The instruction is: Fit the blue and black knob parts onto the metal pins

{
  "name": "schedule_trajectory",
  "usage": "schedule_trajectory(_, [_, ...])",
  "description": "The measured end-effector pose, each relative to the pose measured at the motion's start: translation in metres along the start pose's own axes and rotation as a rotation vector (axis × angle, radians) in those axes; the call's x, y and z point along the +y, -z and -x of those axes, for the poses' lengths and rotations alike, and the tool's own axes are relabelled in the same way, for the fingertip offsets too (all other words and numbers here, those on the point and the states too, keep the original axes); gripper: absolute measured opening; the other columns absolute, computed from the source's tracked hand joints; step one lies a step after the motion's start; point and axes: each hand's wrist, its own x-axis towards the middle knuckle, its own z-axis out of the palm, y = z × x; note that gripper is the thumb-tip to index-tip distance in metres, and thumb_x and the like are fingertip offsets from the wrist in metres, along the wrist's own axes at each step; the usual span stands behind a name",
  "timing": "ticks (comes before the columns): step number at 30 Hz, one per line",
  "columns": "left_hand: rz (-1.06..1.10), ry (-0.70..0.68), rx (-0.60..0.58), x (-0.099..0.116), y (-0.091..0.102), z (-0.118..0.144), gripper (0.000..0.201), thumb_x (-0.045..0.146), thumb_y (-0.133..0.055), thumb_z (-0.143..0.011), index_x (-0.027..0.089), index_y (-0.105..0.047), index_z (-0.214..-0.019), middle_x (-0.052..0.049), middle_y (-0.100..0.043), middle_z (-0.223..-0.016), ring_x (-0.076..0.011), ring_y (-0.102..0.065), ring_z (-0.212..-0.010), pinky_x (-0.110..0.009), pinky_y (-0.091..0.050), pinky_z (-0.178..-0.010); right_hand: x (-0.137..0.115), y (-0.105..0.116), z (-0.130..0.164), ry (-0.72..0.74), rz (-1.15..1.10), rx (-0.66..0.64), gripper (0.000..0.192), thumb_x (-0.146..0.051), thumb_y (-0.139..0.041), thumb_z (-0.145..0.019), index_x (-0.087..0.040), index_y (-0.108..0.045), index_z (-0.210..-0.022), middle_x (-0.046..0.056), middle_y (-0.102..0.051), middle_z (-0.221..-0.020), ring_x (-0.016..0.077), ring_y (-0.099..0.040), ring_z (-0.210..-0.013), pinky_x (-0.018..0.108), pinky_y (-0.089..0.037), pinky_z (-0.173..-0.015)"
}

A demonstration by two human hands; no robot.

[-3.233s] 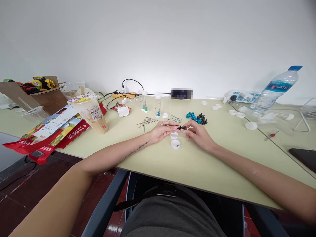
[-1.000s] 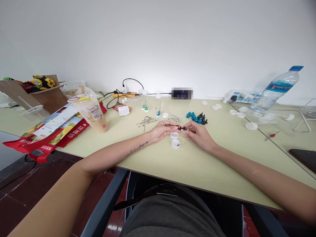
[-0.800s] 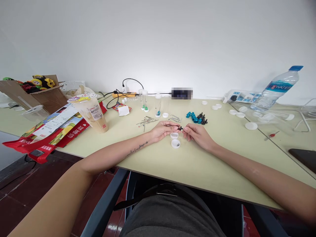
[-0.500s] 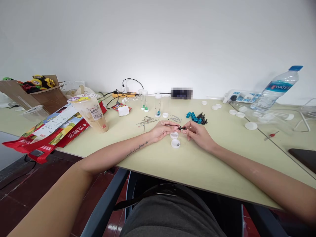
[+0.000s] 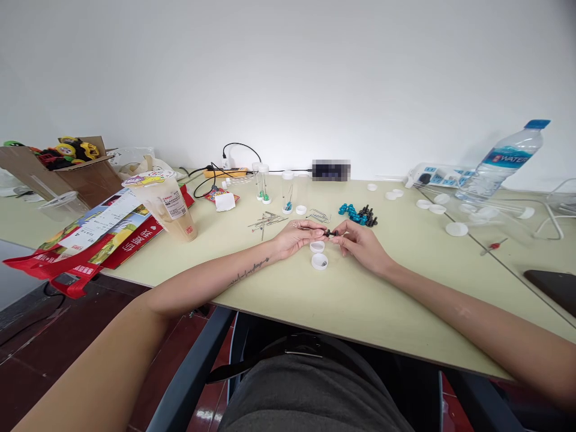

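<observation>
A: What are the hands doing?

B: Both meet over the table [image 5: 360,300]. The left hand [image 5: 297,236] pinches a thin metal pin [image 5: 306,227] with its fingertips closed on it, and the right hand [image 5: 360,243] grips a small black bead [image 5: 332,233] at the pin's tip, just above two white caps [image 5: 318,254].

A: How far along does the work look?

B: Partway, I judge. Some clear tubes [image 5: 262,182] near the power strip already stand with coloured pieces inside. One cap by the hands holds something small and dark, too small to name.

A: And what is left?

B: A heap of teal and black beads [image 5: 359,215] lies just beyond the right hand, loose pins [image 5: 266,221] lie near the left, and several more white lids [image 5: 429,207] sit scattered toward the water bottle [image 5: 504,161].
</observation>
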Motion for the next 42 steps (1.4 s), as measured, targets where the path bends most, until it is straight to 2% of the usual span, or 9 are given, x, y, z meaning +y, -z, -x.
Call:
schedule_trajectory(6, [0.004,-0.008,-0.033,0.0,-0.0004,0.0011,0.026,0.018,-0.077,-0.063,0.011,-0.068,-0.086,-0.006,-0.069,-0.091,-0.0177,-0.067,-0.087,-0.036,-0.045,-0.095,0.0002,0.0007,-0.0001,-0.034,-0.002,-0.082,0.04,-0.052,-0.041,-0.088,-0.02,-0.051,-0.067,0.001,-0.06,-0.063,0.0132,-0.052,-0.052,0.027,-0.039,-0.052])
schedule_trajectory(10, [-0.002,-0.012,-0.016,-0.0005,0.0008,0.0004,0.026,0.017,-0.076,-0.063,0.011,-0.068,-0.086,-0.006,-0.069,-0.091,-0.017,-0.066,-0.086,-0.036,-0.045,-0.094,0.0008,0.0007,-0.0005,-0.015,-0.01,-0.026,0.026,-0.047,-0.055,-0.082,-0.021,-0.052,-0.08,-0.002,-0.059,-0.071,0.012,-0.052,-0.05,0.028,-0.04,-0.053])
schedule_trajectory(13, [-0.004,-0.012,-0.016,-0.0009,0.0012,-0.0001,0.026,0.017,-0.076,-0.063,0.011,-0.068,-0.087,-0.006,-0.069,-0.09,-0.0166,-0.067,-0.085,-0.036,-0.045,-0.095,0.0012,0.0007,-0.0007,-0.006,-0.015,0.008,0.026,-0.046,-0.06,-0.078,-0.022,-0.053,-0.084,-0.001,-0.059,-0.075,0.0117,-0.052,-0.05,0.029,-0.042,-0.054])
schedule_trajectory(20, [0.002,-0.008,-0.035,0.0003,-0.0003,0.0011,0.026,0.017,-0.076,-0.063,0.011,-0.068,-0.087,-0.007,-0.069,-0.092,-0.0188,-0.067,-0.088,-0.036,-0.044,-0.096,0.0013,0.0008,-0.001,-0.025,-0.018,-0.092,0.042,-0.053,-0.037,-0.089,-0.02,-0.053,-0.069,0.002,-0.061,-0.065,0.0137,-0.053,-0.052,0.028,-0.039,-0.051])
schedule_trajectory(25, [0.009,-0.006,0.003,0.0003,0.0004,0.0002,0.025,0.016,-0.076,-0.063,0.011,-0.068,-0.086,-0.006,-0.069,-0.092,-0.0176,-0.067,-0.086,-0.036,-0.045,-0.095,0.0006,0.0,-0.0005,0.007,0.018,-0.01,0.025,-0.047,-0.052,-0.083,-0.022,-0.052,-0.083,0.001,-0.062,-0.079,0.0123,-0.053,-0.05,0.029,-0.042,-0.054])
schedule_trajectory(27, [0.007,-0.003,0.008,0.0002,0.0005,0.0,0.025,0.016,-0.076,-0.063,0.011,-0.068,-0.086,-0.006,-0.069,-0.09,-0.0172,-0.067,-0.085,-0.036,-0.046,-0.094,0.0001,0.0,-0.0003,0.008,0.008,0.017,0.024,-0.045,-0.057,-0.081,-0.022,-0.051,-0.087,0.001,-0.061,-0.083,0.0119,-0.053,-0.05,0.03,-0.043,-0.054])
schedule_trajectory(33, [0.015,-0.008,-0.032,0.0003,-0.0006,0.001,0.025,0.016,-0.076,-0.063,0.011,-0.068,-0.086,-0.006,-0.069,-0.091,-0.0185,-0.067,-0.087,-0.036,-0.045,-0.095,-0.0003,0.0013,-0.0007,-0.007,0.034,-0.068,0.038,-0.049,-0.04,-0.089,-0.02,-0.052,-0.068,0.001,-0.06,-0.063,0.0143,-0.053,-0.051,0.03,-0.04,-0.054])
schedule_trajectory(39, [-0.001,-0.003,0.008,0.0003,-0.0003,0.0,0.025,0.015,-0.076,-0.063,0.01,-0.068,-0.086,-0.007,-0.069,-0.09,-0.0179,-0.067,-0.085,-0.036,-0.045,-0.095,0.0015,0.0007,-0.0007,0.006,0.025,0.014,0.024,-0.046,-0.056,-0.081,-0.023,-0.052,-0.084,-0.001,-0.06,-0.075,0.014,-0.055,-0.052,0.03,-0.042,-0.055])
schedule_trajectory(42, [0.001,-0.001,0.0,0.0006,-0.0005,0.0001,0.025,0.016,-0.076,-0.063,0.01,-0.068,-0.086,-0.007,-0.069,-0.09,-0.0177,-0.067,-0.086,-0.036,-0.045,-0.095,0.001,0.001,-0.0007,0.006,0.033,-0.007,0.026,-0.047,-0.052,-0.083,-0.022,-0.053,-0.08,0.0,-0.061,-0.072,0.0143,-0.054,-0.053,0.03,-0.042,-0.055])
